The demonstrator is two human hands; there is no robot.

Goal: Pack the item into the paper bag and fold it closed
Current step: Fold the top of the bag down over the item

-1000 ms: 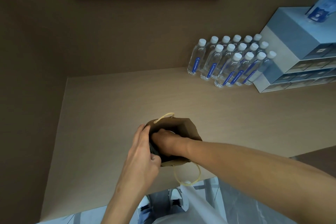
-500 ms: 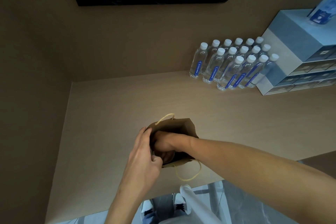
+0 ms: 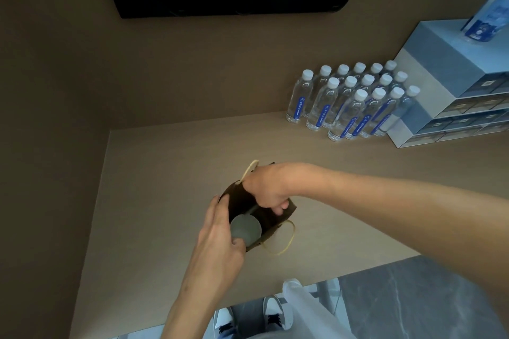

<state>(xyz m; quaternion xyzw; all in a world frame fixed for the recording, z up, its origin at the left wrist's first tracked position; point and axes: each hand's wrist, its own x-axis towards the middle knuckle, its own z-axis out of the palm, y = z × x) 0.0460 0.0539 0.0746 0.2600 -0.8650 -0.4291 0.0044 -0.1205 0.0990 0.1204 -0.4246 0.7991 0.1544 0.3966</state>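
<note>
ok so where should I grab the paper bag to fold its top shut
Take the paper bag by its upper rim, pinching from above on two opposite sides. It stands upright with its mouth open and a round item already sits inside. The left hand and right hand are already at opposite edges, so pressing those together looks easiest.
</note>
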